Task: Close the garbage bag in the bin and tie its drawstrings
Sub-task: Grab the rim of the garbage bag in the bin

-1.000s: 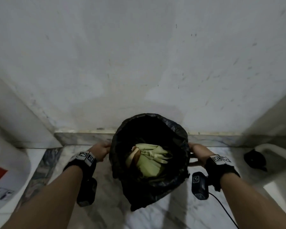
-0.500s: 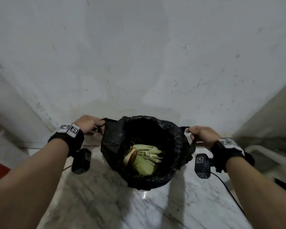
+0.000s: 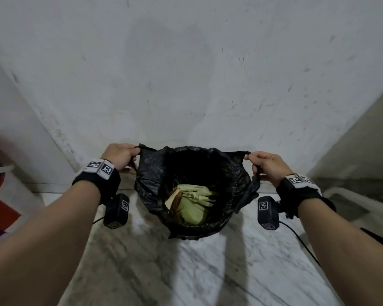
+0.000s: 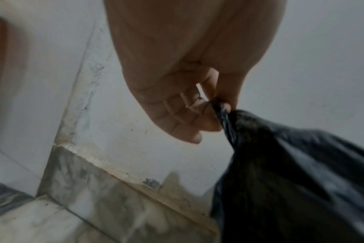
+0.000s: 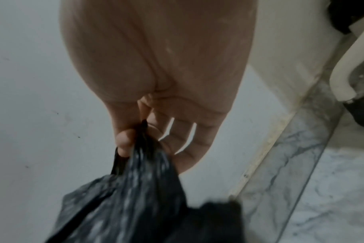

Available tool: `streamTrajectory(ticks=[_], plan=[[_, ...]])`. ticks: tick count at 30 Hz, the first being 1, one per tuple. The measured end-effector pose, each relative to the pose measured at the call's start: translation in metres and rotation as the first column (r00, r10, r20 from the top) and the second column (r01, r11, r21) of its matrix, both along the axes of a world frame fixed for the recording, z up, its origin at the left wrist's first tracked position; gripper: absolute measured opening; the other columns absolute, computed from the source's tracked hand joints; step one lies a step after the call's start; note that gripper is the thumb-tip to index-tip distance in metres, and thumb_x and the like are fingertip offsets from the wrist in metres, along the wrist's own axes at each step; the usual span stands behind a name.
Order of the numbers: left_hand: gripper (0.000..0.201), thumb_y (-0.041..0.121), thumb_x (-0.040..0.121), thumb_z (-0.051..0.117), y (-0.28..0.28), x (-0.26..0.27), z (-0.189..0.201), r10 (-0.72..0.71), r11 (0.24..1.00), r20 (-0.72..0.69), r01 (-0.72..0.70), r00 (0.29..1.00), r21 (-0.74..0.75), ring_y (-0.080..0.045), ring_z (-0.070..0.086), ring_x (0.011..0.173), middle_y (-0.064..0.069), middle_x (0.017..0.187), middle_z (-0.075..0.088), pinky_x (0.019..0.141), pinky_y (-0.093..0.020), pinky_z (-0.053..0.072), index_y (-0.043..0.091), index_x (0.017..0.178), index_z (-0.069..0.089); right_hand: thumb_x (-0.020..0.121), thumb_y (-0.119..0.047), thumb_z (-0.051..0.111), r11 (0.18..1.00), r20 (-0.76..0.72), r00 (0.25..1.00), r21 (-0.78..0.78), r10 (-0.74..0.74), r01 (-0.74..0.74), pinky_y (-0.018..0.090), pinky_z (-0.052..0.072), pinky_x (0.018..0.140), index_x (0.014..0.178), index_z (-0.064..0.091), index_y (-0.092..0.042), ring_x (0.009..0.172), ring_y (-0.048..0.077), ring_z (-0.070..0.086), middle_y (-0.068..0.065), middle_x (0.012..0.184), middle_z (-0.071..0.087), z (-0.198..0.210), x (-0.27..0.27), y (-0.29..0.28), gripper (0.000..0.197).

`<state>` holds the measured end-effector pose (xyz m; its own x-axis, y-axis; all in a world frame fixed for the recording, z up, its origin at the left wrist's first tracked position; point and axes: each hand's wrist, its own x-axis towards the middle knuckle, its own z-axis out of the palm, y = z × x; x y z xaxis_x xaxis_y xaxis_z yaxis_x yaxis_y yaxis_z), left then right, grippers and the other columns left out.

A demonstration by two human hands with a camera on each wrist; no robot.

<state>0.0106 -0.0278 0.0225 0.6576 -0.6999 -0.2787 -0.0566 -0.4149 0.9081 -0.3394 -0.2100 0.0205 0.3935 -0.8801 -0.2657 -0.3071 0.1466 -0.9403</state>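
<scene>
The black garbage bag (image 3: 192,188) hangs open over the marble floor (image 3: 186,268), before the white wall (image 3: 186,74). The left hand (image 3: 119,156) and right hand (image 3: 266,165) each pinch a bunched top corner. Green husks (image 3: 194,203) lie inside; a red-and-white container (image 3: 2,195) stands far left.

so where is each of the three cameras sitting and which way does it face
Head: on the person's head, facing forward and down at the black garbage bag; both forearms, left hand and right hand show.
Left wrist: looks along the left hand, which pinches a drawstring.
Right wrist: looks along the right hand, which grips the bag's other side.
Shared: all three show the bag, white wall and marble floor.
</scene>
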Motion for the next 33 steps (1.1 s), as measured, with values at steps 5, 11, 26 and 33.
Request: streamTrajectory(ticks=[5,11,26,33], plan=[[0.011,0.015,0.088,0.057,-0.003,-0.022,0.021,-0.058,0.911,-0.266,-0.059,0.962,-0.409,-0.012,0.056,0.049,0.003,0.054,0.055,0.056,-0.025,0.052,0.012,0.08,0.063,0.095,-0.021,0.055,0.999,0.211,0.977,-0.036,-0.03,0.039,0.027,0.049,0.055,0.096,0.07,-0.014,0.046,0.014,0.048,-0.001,0.051,0.049,0.014,0.017,0.002,0.016],[0.012,0.015,0.089,0.057,0.029,0.002,0.021,-0.13,0.985,-0.164,0.108,0.978,-0.137,-0.015,0.059,0.051,-0.007,0.066,0.054,0.047,-0.023,0.051,0.011,0.078,0.061,0.092,-0.016,0.057,0.989,-0.036,0.989,-0.025,-0.145,0.144,0.034,0.047,0.061,0.093,0.068,-0.005,0.052,0.025,0.045,0.008,0.056,0.047,0.023,-0.019,-0.006,0.016],[0.015,0.014,0.077,0.068,0.119,0.024,0.062,-0.337,0.913,-0.223,0.376,0.915,0.158,-0.023,0.069,0.057,-0.01,0.069,0.061,0.065,-0.029,0.061,0.008,0.063,0.068,0.086,-0.012,0.065,0.97,-0.275,0.946,0.216,0.172,-0.113,0.032,0.056,0.056,0.077,0.07,0.004,0.048,0.022,0.049,0.005,0.047,0.041,0.075,-0.072,0.042,0.02],[0.02,0.026,0.071,0.073,0.093,-0.017,0.101,-0.264,0.959,-0.199,0.235,0.944,-0.157,-0.013,0.067,0.083,0.006,0.077,0.072,0.082,-0.029,0.049,0.017,0.087,0.07,0.09,-0.019,0.058,0.988,0.072,0.995,0.136,0.063,-0.073,0.039,0.046,0.082,0.084,0.066,-0.002,0.052,0.02,0.053,0.003,0.057,0.049,0.092,-0.018,0.058,0.02]])
